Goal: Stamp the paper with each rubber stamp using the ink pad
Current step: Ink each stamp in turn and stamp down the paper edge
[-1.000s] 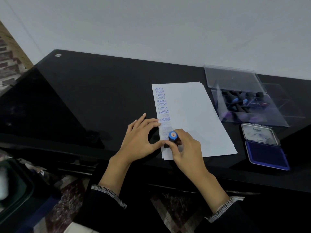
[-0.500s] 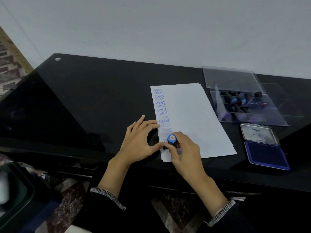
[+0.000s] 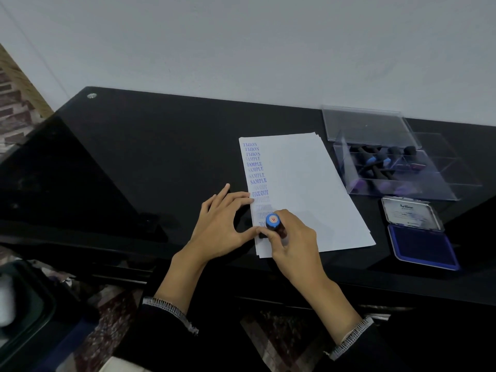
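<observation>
Paper stack [image 3: 308, 189] lies mid-desk [image 3: 134, 157]. Left hand [image 3: 222, 224] rests on desk at the stack's left edge, fingertips on the paper. Right hand [image 3: 292, 242] holds rubber stamp [image 3: 273, 224] on the stack's near-left corner. Right of the stack: stamp box [image 3: 397, 170] behind, ink pad [image 3: 421, 237] in front.

Left hand [image 3: 222, 224] lies spread flat; right hand [image 3: 291, 238] curled in a grip.

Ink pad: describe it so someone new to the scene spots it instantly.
Start at the black desk; right of the paper sits a clear stamp box. Just nearer the person lies the ink pad: an open tin, deep blue pad, silver lid flipped back, unlike the transparent box.
</observation>
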`<state>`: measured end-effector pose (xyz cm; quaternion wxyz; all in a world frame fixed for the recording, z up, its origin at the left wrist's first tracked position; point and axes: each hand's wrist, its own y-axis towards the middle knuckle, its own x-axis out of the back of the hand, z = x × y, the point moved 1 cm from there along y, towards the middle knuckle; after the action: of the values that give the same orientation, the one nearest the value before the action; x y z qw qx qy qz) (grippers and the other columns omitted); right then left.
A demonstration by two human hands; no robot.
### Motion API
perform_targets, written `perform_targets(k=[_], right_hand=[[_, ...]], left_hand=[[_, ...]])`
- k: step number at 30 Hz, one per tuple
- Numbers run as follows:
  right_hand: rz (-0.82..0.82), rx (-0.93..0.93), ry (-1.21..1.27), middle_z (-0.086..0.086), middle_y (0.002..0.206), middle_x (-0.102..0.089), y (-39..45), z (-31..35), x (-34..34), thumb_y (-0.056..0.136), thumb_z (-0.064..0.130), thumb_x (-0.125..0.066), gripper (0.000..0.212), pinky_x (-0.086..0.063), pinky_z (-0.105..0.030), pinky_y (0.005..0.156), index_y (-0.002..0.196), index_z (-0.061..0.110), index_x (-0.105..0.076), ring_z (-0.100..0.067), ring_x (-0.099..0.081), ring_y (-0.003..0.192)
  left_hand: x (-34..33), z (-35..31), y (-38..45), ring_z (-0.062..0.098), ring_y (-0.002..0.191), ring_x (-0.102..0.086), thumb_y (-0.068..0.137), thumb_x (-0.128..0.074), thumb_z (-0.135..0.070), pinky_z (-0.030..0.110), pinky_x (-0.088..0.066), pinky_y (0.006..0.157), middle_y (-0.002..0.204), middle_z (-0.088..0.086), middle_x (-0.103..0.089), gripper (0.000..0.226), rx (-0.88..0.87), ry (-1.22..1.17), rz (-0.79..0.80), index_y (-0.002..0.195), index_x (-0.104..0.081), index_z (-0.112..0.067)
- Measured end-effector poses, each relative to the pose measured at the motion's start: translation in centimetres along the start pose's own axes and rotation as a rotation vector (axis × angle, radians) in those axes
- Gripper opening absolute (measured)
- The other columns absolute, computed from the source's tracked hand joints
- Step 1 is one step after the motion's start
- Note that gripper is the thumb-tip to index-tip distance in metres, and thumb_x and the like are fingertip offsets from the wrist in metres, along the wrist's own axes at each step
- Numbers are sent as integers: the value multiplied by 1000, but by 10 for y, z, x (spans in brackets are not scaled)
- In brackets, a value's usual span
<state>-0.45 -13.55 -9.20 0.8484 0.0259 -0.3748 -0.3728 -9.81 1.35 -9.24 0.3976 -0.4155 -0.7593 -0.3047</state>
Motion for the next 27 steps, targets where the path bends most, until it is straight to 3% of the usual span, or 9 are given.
perform_targets(k=[6,10,27], right_hand=[[-9,14,4,5,95,-62,0,0,0,87,18,-68,18,-48,-9,73,102,11,-60,-8,-57,85],[-5,11,-6,6,94,-60,1,0,0,87,18,-68,18,-43,-5,70,101,11,-59,-6,-55,82],[88,-62,43,10,86,-59,7,8,10,87,20,-67,14,-41,-5,67,92,18,-54,-3,-56,78]], left_hand=[[-1,5,-1,1,146,-3,79,-29,-73,30,1,117,150,-21,-31,73,-17,4,23,138,-42,-32],[-2,7,-1,2,146,-4,88,-46,-52,30,2,117,150,-20,-32,55,-22,-12,19,138,-43,-31],[-1,4,-2,2,145,-9,84,-44,-53,28,2,116,147,-23,-34,55,-21,2,-17,135,-44,-33]])
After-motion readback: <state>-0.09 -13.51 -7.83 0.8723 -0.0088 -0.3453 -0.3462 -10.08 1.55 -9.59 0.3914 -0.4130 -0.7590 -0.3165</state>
